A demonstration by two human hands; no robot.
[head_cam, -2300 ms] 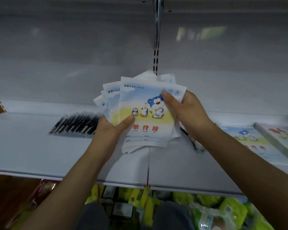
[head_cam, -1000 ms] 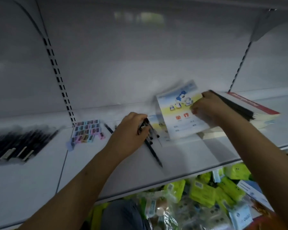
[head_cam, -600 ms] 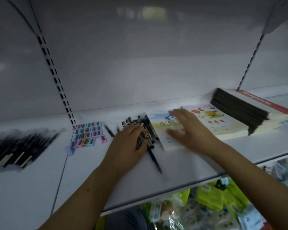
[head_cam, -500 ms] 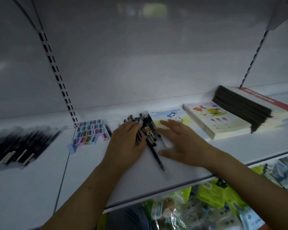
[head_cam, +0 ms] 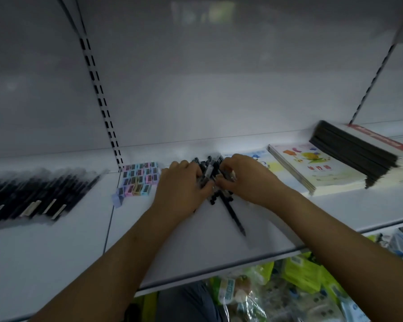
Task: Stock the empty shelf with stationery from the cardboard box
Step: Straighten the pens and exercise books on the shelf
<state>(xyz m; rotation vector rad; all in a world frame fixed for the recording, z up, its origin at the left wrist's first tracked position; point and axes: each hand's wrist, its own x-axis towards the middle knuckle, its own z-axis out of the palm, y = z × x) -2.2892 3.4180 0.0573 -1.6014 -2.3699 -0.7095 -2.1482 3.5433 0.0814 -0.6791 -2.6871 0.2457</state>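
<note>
Black plastic pens (head_cam: 211, 180) on white shelf (head_cam: 196, 233) | my left hand (head_cam: 182, 184), right hand (head_cam: 244, 180) both clutch them | square ends, gather stray pen (head_cam: 234, 216).

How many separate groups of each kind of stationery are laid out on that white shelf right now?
Groups of pens: 2, a blurred row at far left and a pile under the left hand and right hand.
Blocks of small pastel boxes: 1.
Stacks of booklets: 3, one blue, one with fruit pictures, one dark-edged.
Total: 6 groups.
</note>
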